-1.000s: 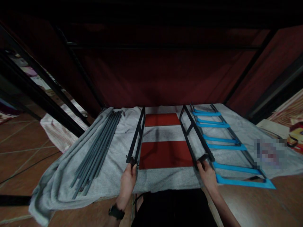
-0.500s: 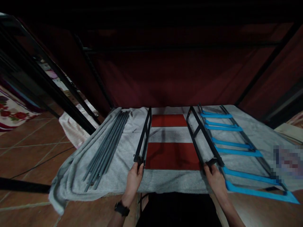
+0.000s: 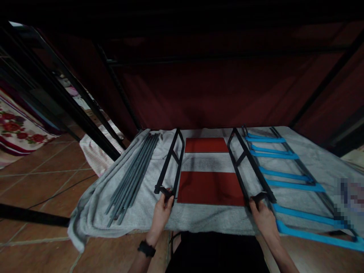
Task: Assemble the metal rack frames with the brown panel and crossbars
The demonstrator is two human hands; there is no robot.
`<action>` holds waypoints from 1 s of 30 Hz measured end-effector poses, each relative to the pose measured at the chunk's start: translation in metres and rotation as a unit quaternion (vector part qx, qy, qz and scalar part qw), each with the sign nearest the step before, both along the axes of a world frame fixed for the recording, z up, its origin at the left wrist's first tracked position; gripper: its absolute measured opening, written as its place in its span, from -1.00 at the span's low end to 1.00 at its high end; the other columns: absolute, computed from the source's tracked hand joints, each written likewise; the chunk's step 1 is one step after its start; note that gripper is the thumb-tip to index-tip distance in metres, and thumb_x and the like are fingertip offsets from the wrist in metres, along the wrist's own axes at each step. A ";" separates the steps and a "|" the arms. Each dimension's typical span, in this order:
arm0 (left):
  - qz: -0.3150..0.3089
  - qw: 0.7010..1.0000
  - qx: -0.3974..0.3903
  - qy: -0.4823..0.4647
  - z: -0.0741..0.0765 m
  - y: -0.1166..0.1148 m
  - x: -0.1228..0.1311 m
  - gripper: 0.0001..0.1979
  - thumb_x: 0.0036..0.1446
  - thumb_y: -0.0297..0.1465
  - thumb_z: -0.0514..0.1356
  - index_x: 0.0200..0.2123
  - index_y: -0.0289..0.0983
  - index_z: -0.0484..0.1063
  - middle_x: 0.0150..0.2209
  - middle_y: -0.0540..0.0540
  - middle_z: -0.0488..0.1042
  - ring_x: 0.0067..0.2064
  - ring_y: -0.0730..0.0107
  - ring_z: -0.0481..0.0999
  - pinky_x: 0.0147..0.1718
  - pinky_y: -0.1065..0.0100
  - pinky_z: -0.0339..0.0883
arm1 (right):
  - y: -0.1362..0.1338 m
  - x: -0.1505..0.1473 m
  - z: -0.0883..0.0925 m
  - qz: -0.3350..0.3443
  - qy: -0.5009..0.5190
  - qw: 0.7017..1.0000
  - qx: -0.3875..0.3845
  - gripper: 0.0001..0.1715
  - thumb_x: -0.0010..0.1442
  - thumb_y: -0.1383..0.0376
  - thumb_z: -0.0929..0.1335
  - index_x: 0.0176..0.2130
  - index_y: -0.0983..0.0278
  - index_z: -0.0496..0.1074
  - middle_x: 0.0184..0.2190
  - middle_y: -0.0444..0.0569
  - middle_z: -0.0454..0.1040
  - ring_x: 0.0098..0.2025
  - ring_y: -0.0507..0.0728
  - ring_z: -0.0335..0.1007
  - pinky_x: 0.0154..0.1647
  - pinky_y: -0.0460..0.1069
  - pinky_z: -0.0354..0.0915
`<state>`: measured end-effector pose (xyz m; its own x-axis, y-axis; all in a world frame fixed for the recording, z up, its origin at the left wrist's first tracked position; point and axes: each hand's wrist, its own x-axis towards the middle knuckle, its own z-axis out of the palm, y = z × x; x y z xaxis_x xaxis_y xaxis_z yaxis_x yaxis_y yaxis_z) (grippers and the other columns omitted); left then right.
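Observation:
My left hand (image 3: 163,207) is closed on the near end of a black metal frame (image 3: 168,163), which lies beside the left edges of two red boards. My right hand (image 3: 263,214) grips the near end of a matching black metal frame (image 3: 257,170) on the other side. Each frame is long and narrow, with a short crossbar partway along. Between the frames, a larger red board (image 3: 211,188) lies nearer me and a smaller red board (image 3: 206,145) farther off. All rest on a grey blanket (image 3: 210,220).
A bundle of several grey tubes (image 3: 132,178) lies at the left on the blanket. To the right is a dark frame with blue bars (image 3: 295,185). Dark red fabric (image 3: 216,91) hangs behind, between black posts (image 3: 65,102). Tiled floor (image 3: 42,189) shows at left.
The left black frame has tipped outward to the left and now lies flatter, its crossbar showing. My hands stay on both frames. The whole view has shifted slightly.

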<state>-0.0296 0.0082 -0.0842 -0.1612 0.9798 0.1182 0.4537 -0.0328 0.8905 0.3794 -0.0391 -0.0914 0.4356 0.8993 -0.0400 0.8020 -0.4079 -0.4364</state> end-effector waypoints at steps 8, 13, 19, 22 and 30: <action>0.011 1.000 -0.013 0.021 0.001 0.004 -0.011 -0.62 0.14 -0.22 0.11 -0.03 -0.30 0.40 -0.08 -0.22 0.56 -0.04 0.16 0.55 -0.01 0.17 0.38 | 0.001 -0.001 0.000 0.005 -0.001 1.000 0.001 -0.35 0.29 -0.02 0.05 -0.05 0.36 0.40 -0.37 0.19 0.55 -0.29 0.31 0.53 -0.31 0.08 0.30; 0.022 0.999 -0.012 0.022 0.000 0.004 -0.008 -0.66 0.13 -0.20 0.12 -0.11 -0.29 0.43 -0.13 -0.19 0.57 -0.08 0.17 0.56 -0.03 0.18 0.39 | 0.000 -0.002 0.001 0.000 0.008 1.000 0.002 -0.33 0.29 -0.03 0.03 -0.05 0.36 0.40 -0.38 0.20 0.55 -0.29 0.33 0.52 -0.29 0.10 0.30; 0.036 0.999 0.001 0.002 -0.002 0.004 0.004 -0.71 0.12 -0.23 0.11 -0.19 -0.30 0.41 -0.26 -0.19 0.58 -0.21 0.19 0.58 -0.17 0.21 0.44 | -0.001 -0.002 0.003 -0.001 0.019 1.000 0.003 -0.34 0.27 -0.06 0.04 -0.10 0.33 0.41 -0.39 0.14 0.53 -0.32 0.29 0.51 -0.30 0.08 0.30; 0.057 0.998 -0.002 0.040 -0.003 0.003 0.001 -0.71 0.12 -0.25 0.10 -0.17 -0.29 0.42 -0.23 -0.21 0.59 -0.18 0.15 0.58 -0.13 0.18 0.43 | -0.001 -0.001 0.002 -0.004 0.031 0.999 0.006 -0.33 0.25 -0.09 0.02 -0.16 0.30 0.40 -0.34 0.15 0.53 -0.28 0.29 0.51 -0.27 0.09 0.31; 0.036 0.997 -0.011 0.070 -0.009 0.003 -0.003 -0.65 0.13 -0.23 0.08 -0.10 -0.31 0.40 -0.18 -0.27 0.59 -0.14 0.10 0.59 -0.13 0.14 0.44 | 0.000 -0.003 -0.009 -0.016 0.046 0.997 0.057 -0.26 0.22 -0.15 0.04 -0.09 0.35 0.37 -0.23 0.19 0.49 -0.20 0.31 0.46 -0.17 0.12 0.30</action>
<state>-0.0329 0.0108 -0.0935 -0.2155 0.9687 0.1236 0.5737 0.0231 0.8187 0.3763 -0.0389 -0.1006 0.4640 0.8856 0.0200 0.7437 -0.3771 -0.5520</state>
